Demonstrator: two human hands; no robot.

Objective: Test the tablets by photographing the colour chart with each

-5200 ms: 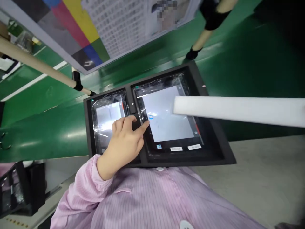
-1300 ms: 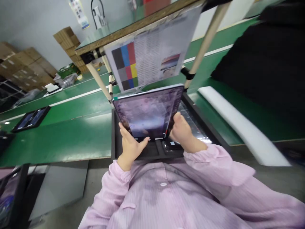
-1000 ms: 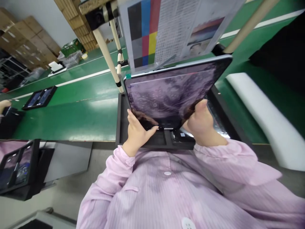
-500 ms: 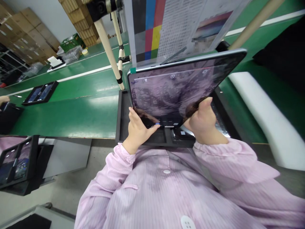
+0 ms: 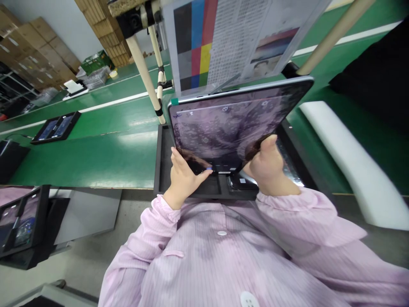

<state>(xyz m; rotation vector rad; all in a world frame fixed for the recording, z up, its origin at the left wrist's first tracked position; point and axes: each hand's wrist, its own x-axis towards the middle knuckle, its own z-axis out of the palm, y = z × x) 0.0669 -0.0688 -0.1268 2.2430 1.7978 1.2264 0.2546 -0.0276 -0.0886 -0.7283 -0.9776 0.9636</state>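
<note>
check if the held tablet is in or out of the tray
Out: the left hand and right hand hold the tablet tilted above the tray.

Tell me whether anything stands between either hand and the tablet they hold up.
Nothing visible does: the left hand touches the tablet at its lower left corner, the right hand at its lower right side. The black tray lies below; the tablet's back is hidden.

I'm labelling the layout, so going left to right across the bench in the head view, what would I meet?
Dark boxy object → black tray with two screens → left hand → right hand → long white strip. The tablet is left out of the order because it overlaps both hands.
</note>
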